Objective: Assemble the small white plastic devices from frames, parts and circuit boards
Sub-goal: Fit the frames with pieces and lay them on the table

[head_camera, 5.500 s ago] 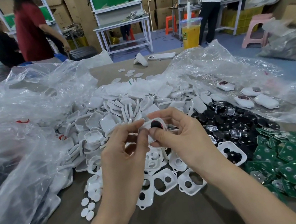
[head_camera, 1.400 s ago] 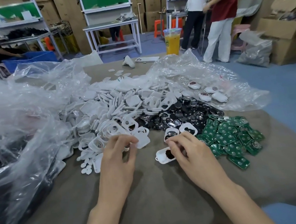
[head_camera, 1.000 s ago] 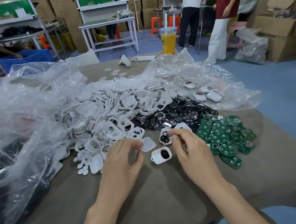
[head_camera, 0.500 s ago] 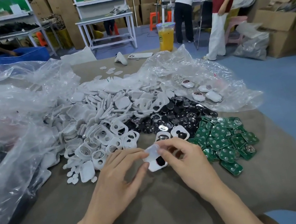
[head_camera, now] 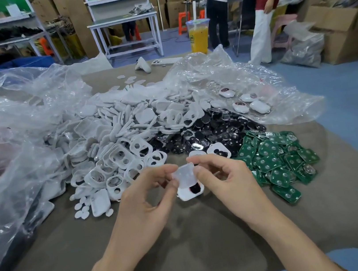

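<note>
My left hand (head_camera: 143, 201) and my right hand (head_camera: 224, 182) together pinch a small translucent white part (head_camera: 184, 174) just above the table. Directly under it lies a white frame (head_camera: 191, 191) with a dark round piece in it. Behind the hands spreads a heap of white frames and covers (head_camera: 114, 142). A pile of black round parts (head_camera: 207, 131) lies to its right, and green circuit boards (head_camera: 279, 157) lie right of my right hand. Two more frames with dark inserts (head_camera: 215, 150) sit just beyond my fingers.
Crumpled clear plastic bags (head_camera: 9, 128) cover the table's left side and the back right. Assembled white devices (head_camera: 247, 104) lie on the right bag. A cup of orange drink (head_camera: 199, 36) and a phone (head_camera: 162, 61) stand at the far edge. People work at benches behind.
My right hand set the frame with the dark piece on the table. My left hand brought a translucent white part over it, and both hands now pinch that part, lifted slightly higher.
</note>
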The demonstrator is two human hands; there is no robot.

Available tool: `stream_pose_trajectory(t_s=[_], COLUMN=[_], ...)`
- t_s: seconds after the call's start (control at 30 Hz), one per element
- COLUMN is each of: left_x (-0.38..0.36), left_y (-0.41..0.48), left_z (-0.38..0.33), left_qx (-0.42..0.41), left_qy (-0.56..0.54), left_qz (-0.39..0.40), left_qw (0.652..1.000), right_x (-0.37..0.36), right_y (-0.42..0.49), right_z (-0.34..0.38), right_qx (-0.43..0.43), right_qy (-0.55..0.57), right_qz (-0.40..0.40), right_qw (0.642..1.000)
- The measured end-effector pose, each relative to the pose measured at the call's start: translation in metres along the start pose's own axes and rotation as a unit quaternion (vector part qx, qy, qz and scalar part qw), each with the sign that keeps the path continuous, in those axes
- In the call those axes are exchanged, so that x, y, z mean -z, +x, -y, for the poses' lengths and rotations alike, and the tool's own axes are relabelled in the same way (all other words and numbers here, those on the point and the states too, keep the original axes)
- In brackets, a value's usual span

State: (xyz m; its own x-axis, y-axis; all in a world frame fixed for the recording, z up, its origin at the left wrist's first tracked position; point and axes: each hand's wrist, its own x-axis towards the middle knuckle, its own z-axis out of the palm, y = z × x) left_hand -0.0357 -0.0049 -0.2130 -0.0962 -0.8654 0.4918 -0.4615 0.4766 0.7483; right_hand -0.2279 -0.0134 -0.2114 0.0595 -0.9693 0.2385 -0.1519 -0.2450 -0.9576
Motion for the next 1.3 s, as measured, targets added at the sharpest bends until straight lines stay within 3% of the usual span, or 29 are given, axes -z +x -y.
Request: stream_pose_trajectory(t_s=[0.27, 0.5, 0.67, 0.73, 0.83, 0.9, 1.03, 1.13, 1.3], left_x=[0.002, -0.003, -0.005, -0.005, -0.007, -0.007, -0.012, -0.020, -0.024], left_y=[-0.002, 0.002, 0.011, 0.018, 0.031, 0.036, 0.036, 0.035, 0.026], left_z=[0.006, -0.002, -0.006, -0.009, -0.015, -0.022, -0.031, -0.035, -0.034], left_qx=[0.019, -0.053, -0.043, -0.030, -0.078, -0.084, 0.017, 0.094, 0.119], left_qy=[0.005, 0.011, -0.003, -0.010, 0.076, 0.073, -0.050, -0.157, -0.207], left_qz=[-0.002, 0.031, 0.000, 0.021, 0.090, 0.094, 0.032, -0.031, -0.037], left_qw=[1.000, 0.998, 0.999, 0.999, 0.990, 0.989, 0.998, 0.983, 0.970], right_x=[0.001, 0.001, 0.000, -0.001, 0.001, 0.004, 0.004, 0.000, 0.005], right_y=[-0.002, -0.002, -0.001, 0.000, 0.001, 0.002, 0.003, 0.002, 0.005], right_z=[0.001, 0.005, 0.006, 0.006, 0.006, 0.007, 0.008, 0.007, 0.006], right_qx=[-0.002, -0.006, 0.000, 0.001, 0.003, 0.004, -0.041, -0.047, -0.053], right_qy=[0.013, 0.048, 0.068, 0.072, 0.079, 0.088, 0.163, 0.147, 0.176], right_qz=[0.020, 0.007, -0.009, -0.003, -0.004, -0.022, -0.012, 0.013, -0.020], right_qw=[1.000, 0.999, 0.998, 0.997, 0.997, 0.996, 0.986, 0.988, 0.983])
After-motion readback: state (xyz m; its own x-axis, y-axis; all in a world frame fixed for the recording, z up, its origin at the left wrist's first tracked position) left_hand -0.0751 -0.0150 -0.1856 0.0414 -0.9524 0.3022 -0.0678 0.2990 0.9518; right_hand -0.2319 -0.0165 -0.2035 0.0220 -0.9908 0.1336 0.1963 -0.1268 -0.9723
